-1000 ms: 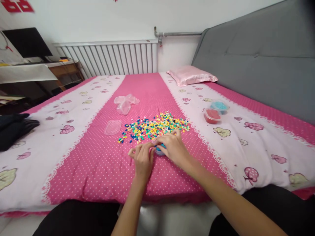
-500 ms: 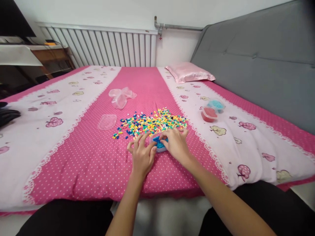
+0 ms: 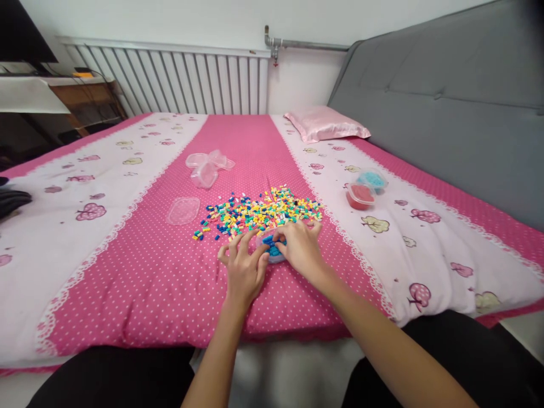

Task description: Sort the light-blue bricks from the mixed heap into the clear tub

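A clear plastic container (image 3: 276, 259) holding small blue pieces (image 3: 269, 242) sits on the bed between my two hands. My left hand (image 3: 243, 267) is at its left side, thumb and index finger closed at the rim, the other fingers spread and bent. From the right, my right hand (image 3: 301, 245) reaches over the container with thumb and index finger curled down among the blue pieces. Whatever lies between those fingertips is too small to make out. Just beyond the hands spreads a pile of small multicoloured pieces (image 3: 263, 213), yellow, green, blue and white.
A clear lid (image 3: 183, 211) lies left of the pile, with several stacked clear containers (image 3: 206, 169) behind it. To the right stand a container of red pieces (image 3: 360, 196) and one of light blue pieces (image 3: 372, 180). A pink pillow (image 3: 325, 123) rests near the grey headboard (image 3: 442, 96).
Both hands stay at the container. My right hand's fingertips shift slightly over the blue pieces. The whole view has moved a little.
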The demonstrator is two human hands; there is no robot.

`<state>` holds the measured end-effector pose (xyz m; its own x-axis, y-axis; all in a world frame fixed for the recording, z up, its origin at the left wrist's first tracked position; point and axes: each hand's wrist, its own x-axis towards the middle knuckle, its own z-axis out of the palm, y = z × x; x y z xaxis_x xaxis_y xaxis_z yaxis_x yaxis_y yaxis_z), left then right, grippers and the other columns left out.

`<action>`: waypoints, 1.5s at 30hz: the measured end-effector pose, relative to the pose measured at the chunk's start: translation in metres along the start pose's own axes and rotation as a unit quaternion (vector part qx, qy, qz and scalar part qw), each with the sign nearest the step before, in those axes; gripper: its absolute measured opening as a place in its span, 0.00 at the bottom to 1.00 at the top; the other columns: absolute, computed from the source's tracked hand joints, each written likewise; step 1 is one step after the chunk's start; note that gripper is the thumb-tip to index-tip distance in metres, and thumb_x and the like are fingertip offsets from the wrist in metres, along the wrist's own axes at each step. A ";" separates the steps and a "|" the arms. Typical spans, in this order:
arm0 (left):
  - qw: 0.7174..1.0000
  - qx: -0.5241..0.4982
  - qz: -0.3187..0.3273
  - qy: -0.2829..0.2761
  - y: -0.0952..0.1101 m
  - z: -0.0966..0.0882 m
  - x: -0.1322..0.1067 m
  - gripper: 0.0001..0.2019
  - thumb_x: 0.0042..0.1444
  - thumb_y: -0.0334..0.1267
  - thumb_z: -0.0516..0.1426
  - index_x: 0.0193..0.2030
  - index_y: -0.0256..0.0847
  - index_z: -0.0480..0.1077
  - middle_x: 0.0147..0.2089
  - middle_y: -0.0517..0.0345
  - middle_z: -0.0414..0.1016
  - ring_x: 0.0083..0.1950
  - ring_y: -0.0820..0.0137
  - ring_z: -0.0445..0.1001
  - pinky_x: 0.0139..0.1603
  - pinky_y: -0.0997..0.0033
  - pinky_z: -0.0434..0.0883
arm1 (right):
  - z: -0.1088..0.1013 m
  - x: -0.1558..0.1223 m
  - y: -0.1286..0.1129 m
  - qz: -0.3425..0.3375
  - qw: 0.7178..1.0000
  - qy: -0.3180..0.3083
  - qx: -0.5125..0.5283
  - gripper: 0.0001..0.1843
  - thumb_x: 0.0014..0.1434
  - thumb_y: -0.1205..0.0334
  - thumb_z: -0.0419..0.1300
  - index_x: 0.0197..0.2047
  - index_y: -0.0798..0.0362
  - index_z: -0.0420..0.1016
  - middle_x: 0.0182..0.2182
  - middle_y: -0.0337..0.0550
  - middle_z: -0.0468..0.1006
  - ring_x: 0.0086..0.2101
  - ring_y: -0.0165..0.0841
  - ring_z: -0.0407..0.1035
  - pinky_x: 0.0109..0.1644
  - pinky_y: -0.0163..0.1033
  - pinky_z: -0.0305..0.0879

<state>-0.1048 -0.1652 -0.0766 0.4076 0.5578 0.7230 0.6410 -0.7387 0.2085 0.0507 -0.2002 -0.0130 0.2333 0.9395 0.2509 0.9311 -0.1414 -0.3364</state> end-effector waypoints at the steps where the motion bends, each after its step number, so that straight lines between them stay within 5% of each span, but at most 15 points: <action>1: 1.000 0.000 -0.001 0.000 0.000 0.000 0.000 0.18 0.70 0.44 0.48 0.43 0.50 0.80 0.62 0.56 0.73 0.64 0.56 0.61 0.58 0.52 0.49 | 0.000 0.000 0.000 -0.001 1.000 -0.001 -0.002 0.05 0.58 0.67 0.65 0.34 0.46 0.82 0.37 0.41 0.84 0.44 0.41 0.70 0.53 0.52 0.42; 15: 1.000 0.007 -0.004 -0.007 0.000 -0.001 0.000 0.17 0.70 0.43 0.48 0.45 0.51 0.80 0.62 0.55 0.73 0.63 0.56 0.60 0.58 0.52 0.49 | -0.004 0.004 -0.003 0.001 1.000 -0.013 -0.006 0.08 0.57 0.69 0.66 0.29 0.47 0.81 0.34 0.41 0.85 0.43 0.41 0.70 0.53 0.52 0.43; 23: 1.000 -0.014 -0.016 0.010 0.001 -0.002 -0.003 0.18 0.70 0.43 0.47 0.48 0.51 0.79 0.61 0.53 0.72 0.60 0.57 0.63 0.56 0.54 0.52 | -0.013 0.005 0.017 -0.004 0.998 0.042 0.041 0.08 0.59 0.68 0.65 0.31 0.45 0.82 0.35 0.38 0.84 0.46 0.42 0.72 0.53 0.52 0.44; 29: 0.983 -0.041 -0.167 0.067 -0.005 -0.016 0.002 0.16 0.70 0.41 0.47 0.47 0.44 0.77 0.53 0.49 0.72 0.56 0.59 0.68 0.55 0.56 0.56 | -0.011 -0.017 0.057 -0.043 0.990 0.085 0.099 0.07 0.65 0.61 0.60 0.39 0.45 0.81 0.38 0.40 0.81 0.44 0.40 0.71 0.51 0.48 0.54; 32: 0.970 -0.022 -0.237 -0.041 -0.022 -0.045 0.012 0.11 0.67 0.41 0.51 0.45 0.43 0.74 0.44 0.54 0.76 0.46 0.62 0.72 0.49 0.59 0.58 | 0.006 -0.038 0.086 -0.039 0.983 0.130 0.127 0.13 0.67 0.55 0.54 0.46 0.46 0.80 0.41 0.45 0.78 0.45 0.41 0.69 0.51 0.48 0.60; 35: 0.945 -0.027 -0.231 -0.228 -0.038 -0.074 0.017 0.09 0.65 0.43 0.54 0.44 0.43 0.72 0.37 0.58 0.76 0.38 0.64 0.73 0.40 0.65 0.61 | 0.027 -0.057 0.109 0.004 0.972 0.186 0.144 0.16 0.68 0.55 0.51 0.46 0.48 0.79 0.39 0.47 0.75 0.43 0.43 0.67 0.50 0.51 0.63; 37: 0.930 -0.036 -0.203 -0.305 -0.042 -0.080 0.015 0.09 0.63 0.44 0.57 0.45 0.43 0.71 0.39 0.56 0.77 0.39 0.65 0.74 0.38 0.67 0.63 | 0.038 -0.064 0.115 0.023 0.966 0.209 0.150 0.16 0.68 0.56 0.50 0.48 0.48 0.78 0.40 0.48 0.74 0.43 0.44 0.67 0.51 0.52 0.63; 41: 0.941 -0.055 -0.180 -0.281 -0.035 -0.057 0.008 0.08 0.63 0.39 0.56 0.47 0.43 0.69 0.43 0.54 0.76 0.40 0.66 0.74 0.40 0.68 0.66 | 0.046 -0.064 0.112 0.011 0.967 0.200 0.158 0.14 0.67 0.57 0.52 0.50 0.47 0.77 0.41 0.47 0.74 0.45 0.44 0.65 0.52 0.53 0.63; 45: 0.952 -0.040 -0.192 -0.235 -0.026 -0.039 0.011 0.04 0.63 0.35 0.54 0.37 0.40 0.68 0.36 0.55 0.75 0.36 0.67 0.72 0.36 0.68 0.65 | 0.046 -0.062 0.111 0.000 0.966 0.198 0.164 0.13 0.68 0.59 0.52 0.50 0.48 0.76 0.41 0.48 0.75 0.44 0.44 0.65 0.51 0.53 0.63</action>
<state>-0.1422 -0.1548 -0.0478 0.4113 0.8863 0.2127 0.7572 -0.4622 0.4615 0.1265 -0.2598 -0.1078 0.3828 0.7370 0.5570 0.8075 0.0260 -0.5894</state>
